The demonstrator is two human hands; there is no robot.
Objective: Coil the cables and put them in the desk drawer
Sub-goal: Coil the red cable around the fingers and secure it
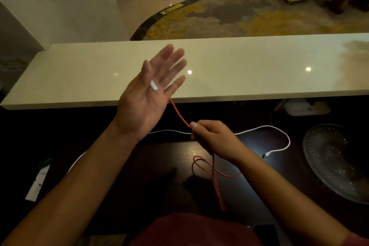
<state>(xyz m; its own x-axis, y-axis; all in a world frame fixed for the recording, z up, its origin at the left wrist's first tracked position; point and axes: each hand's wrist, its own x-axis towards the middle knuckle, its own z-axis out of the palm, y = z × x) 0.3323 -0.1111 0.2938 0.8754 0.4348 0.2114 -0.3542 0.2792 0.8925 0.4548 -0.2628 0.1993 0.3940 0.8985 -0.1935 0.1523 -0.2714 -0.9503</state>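
My left hand is raised palm up with straight fingers, and the white plug of an orange cable lies across its palm. The orange cable runs from behind that hand down to my right hand, which pinches it between thumb and fingers. Below the right hand the cable hangs in loose loops over the dark desk. A white cable lies on the desk behind my hands, its plug end at the right. No drawer is visible.
A pale glossy counter shelf runs across above the dark desk. A clear glass plate sits at the right. White paper lies at the left desk edge. A white plastic container stands under the shelf.
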